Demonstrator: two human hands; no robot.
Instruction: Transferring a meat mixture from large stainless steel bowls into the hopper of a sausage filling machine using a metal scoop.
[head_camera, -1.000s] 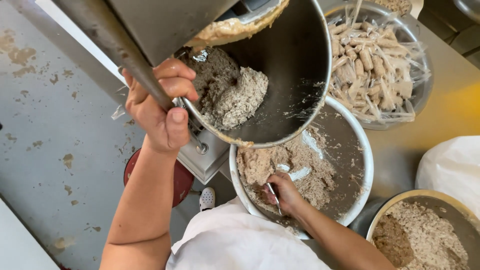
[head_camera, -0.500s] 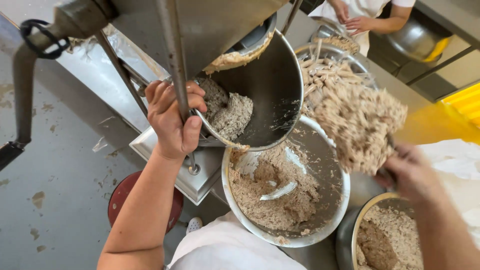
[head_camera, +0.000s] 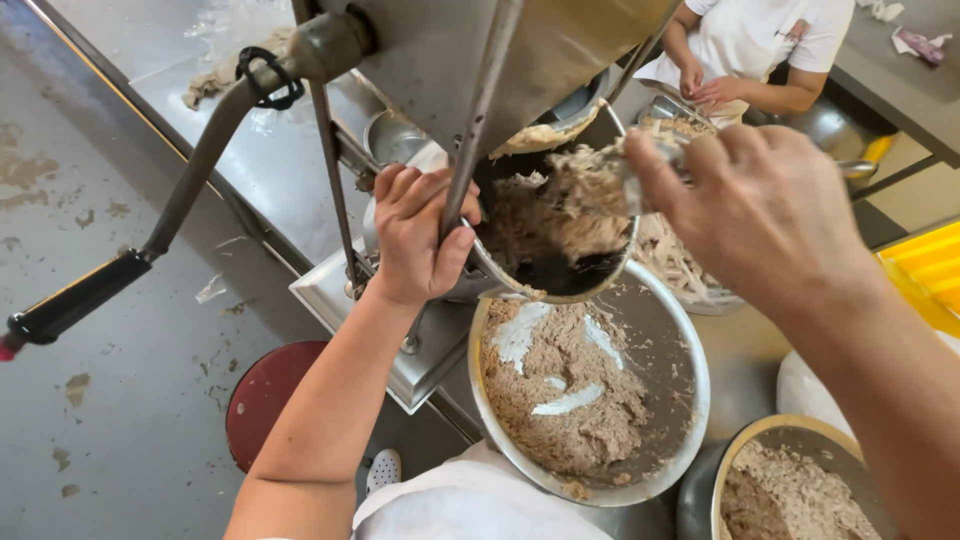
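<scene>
The left hand (head_camera: 415, 235) wraps tight around a slanted steel rod (head_camera: 480, 120). Beside it, the right hand (head_camera: 765, 200) pinches shredded meat (head_camera: 590, 185) over the tilted metal bowl (head_camera: 560, 260).

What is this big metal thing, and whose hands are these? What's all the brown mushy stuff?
The camera sits on a person's head and looks down, so you see that person's own two arms. The left hand grips a metal rod on a hand-cranked machine with a long lever. The right hand reaches toward the tilted pan under the machine, holding a clump of shredded stuff. Below sits a big steel bowl of brown mash, and another bowl of it is at the lower right. Another person's hands are working across the table.
</scene>
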